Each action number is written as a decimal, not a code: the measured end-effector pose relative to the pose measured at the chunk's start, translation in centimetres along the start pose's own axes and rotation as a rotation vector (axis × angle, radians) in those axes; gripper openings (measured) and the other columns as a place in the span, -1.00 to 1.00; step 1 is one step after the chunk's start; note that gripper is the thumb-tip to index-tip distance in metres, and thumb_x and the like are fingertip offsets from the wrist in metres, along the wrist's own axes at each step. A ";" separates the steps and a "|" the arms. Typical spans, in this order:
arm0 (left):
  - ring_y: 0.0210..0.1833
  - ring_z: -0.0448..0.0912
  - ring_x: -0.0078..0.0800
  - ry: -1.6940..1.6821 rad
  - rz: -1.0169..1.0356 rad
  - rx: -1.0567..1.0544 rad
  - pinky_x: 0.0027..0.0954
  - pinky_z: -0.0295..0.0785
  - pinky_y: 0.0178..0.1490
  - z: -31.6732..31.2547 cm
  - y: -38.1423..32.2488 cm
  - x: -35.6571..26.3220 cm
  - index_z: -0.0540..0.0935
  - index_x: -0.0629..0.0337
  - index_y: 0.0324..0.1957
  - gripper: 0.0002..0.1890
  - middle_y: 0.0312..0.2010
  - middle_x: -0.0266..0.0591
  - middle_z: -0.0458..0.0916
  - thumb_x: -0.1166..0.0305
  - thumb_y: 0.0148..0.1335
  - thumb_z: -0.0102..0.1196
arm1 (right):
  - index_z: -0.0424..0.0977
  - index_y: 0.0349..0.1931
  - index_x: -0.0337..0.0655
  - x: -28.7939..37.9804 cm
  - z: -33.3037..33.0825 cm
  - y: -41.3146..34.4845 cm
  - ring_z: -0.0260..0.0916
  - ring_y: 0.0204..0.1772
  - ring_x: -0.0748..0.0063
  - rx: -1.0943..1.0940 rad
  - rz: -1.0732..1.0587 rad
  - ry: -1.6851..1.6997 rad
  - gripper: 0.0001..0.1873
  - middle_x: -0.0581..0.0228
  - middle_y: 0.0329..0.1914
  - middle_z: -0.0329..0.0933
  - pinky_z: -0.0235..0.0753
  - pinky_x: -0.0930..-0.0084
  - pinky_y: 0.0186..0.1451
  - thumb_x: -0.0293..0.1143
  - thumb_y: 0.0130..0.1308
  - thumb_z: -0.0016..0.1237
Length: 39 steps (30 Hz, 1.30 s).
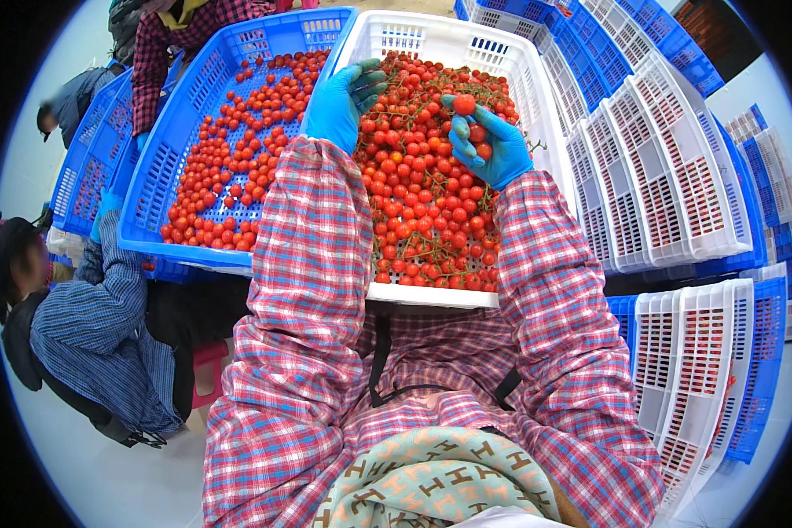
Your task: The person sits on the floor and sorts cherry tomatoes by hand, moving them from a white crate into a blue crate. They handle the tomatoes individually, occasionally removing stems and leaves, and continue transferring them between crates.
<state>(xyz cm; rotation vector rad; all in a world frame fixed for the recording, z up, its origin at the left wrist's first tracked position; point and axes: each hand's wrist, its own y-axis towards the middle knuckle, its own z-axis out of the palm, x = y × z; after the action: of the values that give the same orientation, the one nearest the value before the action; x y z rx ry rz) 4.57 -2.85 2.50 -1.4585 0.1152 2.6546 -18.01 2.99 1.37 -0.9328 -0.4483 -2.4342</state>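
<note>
My right hand (pixel 498 145), in a blue glove with dark-stained fingers, holds several cherry tomatoes (pixel 464 104) above the white plastic crate (pixel 433 298). One tomato sits at its fingertips and others lie against the palm. Beneath it, the white crate is heaped with red cherry tomatoes (pixel 402 191), many still on green stems. My left hand (pixel 343 102), gloved too, is over the rim between the two crates, fingers apart, with nothing visible in it. To the left, a blue plastic crate (pixel 171 245) contains loose cherry tomatoes (pixel 221 178) without stems, spread over its perforated bottom.
Stacked white crates (pixel 663 165) and blue crates (pixel 584 59) rise close on the right. Another stack (pixel 693 350) stands nearer me, tomatoes showing through the slots. On the left, a person in a striped jacket (pixel 99 330) sits by more blue crates (pixel 92 178). A checkered sleeve (pixel 148 72) reaches in beyond.
</note>
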 end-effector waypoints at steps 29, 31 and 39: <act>-0.18 0.50 -0.16 1.299 0.144 0.030 -0.27 0.33 -0.05 -0.9 1.5 2.9 0.53 0.21 -0.18 -0.66 -0.27 0.00 0.54 0.21 0.11 -0.14 | 0.31 0.04 -0.17 2.4 9.2 6.0 0.35 0.01 0.43 -0.076 -0.193 -0.980 -0.59 0.28 -0.05 0.41 0.42 0.51 -0.03 -0.24 0.18 -0.17; -0.20 0.50 -0.11 1.251 0.176 -0.010 -0.20 0.37 -0.09 -0.9 1.3 2.7 0.55 0.15 -0.24 -0.69 -0.28 0.00 0.54 0.26 0.07 -0.19 | 0.39 -0.04 -0.14 1.9 4.9 4.6 0.43 -0.19 0.48 -0.374 0.093 -1.201 -0.65 0.38 -0.23 0.50 0.43 0.50 -0.13 -0.27 0.16 -0.18; -0.30 0.50 -0.48 1.060 0.161 -0.086 -0.48 0.37 -0.17 -1.3 1.0 0.9 0.54 0.26 -0.17 -0.70 -0.32 -0.18 0.57 0.35 0.13 -0.16 | 0.34 -0.06 0.05 -9.2 -4.7 1.7 0.31 -0.04 0.12 -0.215 0.044 -2.220 -0.62 0.15 -0.09 0.28 0.40 0.27 -0.09 -0.46 0.06 -0.17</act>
<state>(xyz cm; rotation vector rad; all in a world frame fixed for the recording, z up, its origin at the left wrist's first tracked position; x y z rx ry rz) 5.06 -3.91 1.05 -2.7857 0.2007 1.6787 -13.62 2.41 -8.07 -3.1597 -0.6786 -0.3138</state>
